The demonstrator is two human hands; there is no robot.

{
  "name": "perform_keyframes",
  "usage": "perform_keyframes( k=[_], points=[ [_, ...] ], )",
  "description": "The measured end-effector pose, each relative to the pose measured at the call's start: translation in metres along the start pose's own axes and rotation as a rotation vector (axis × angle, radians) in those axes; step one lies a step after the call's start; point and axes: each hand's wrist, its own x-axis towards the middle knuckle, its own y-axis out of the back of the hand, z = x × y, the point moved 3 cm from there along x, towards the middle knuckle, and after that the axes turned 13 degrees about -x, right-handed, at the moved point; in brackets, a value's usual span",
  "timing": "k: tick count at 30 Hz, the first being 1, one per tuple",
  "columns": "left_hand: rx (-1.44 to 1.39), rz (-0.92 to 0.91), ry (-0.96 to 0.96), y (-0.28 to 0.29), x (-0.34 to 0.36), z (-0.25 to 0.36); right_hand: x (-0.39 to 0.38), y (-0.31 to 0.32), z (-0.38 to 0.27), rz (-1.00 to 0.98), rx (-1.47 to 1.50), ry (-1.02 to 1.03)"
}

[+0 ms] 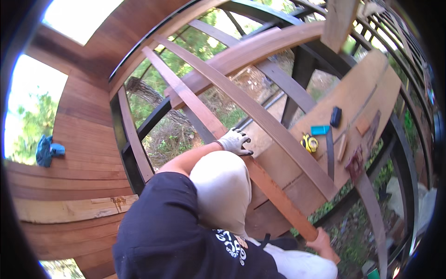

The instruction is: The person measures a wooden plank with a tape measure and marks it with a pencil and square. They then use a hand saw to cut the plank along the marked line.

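Note:
A long, narrow reddish-brown wooden plank (pixel 274 188) runs diagonally past my knee, from the far left to the near right. My right hand (pixel 323 245), bare, is closed around its near end. Farther up the same plank rests my left hand (pixel 233 141) in a white and grey glove with dark fingertips, its fingers spread and the thumb apart. Beside this plank lies a second long, grooved brown board (pixel 251 109), slanting the same way. Both cross a thick wooden beam (pixel 246 53) at their far part.
Plywood sheets (pixel 371 83) on the right carry a yellow tape measure (pixel 310 143), a teal case (pixel 320 130), a black object (pixel 335 116) and wood offcuts. Dark frame beams (pixel 404 162) have open gaps showing ground below. A blue power tool (pixel 45 151) sits by the plank wall (pixel 88 125).

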Motion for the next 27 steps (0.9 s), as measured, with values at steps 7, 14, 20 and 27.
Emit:
perform_keyframes(
  k=[7, 14, 20, 27],
  points=[
    [0.101, -0.175, -0.315, -0.025, -0.030, 0.032, 0.023, 0.039, 0.004, -0.304, 0.161, 0.074],
    [0.139, -0.308, -0.257, -0.023, 0.002, 0.043, 0.025, 0.034, 0.029, -0.357, 0.279, 0.100],
    [0.149, -0.480, -0.180, -0.010, 0.022, 0.053, 0.016, 0.029, 0.038, -0.205, 0.439, -0.023],
    [0.195, -0.479, -0.162, -0.009, 0.038, 0.058, 0.013, 0.037, 0.044, -0.084, 0.397, -0.055]
  ],
)
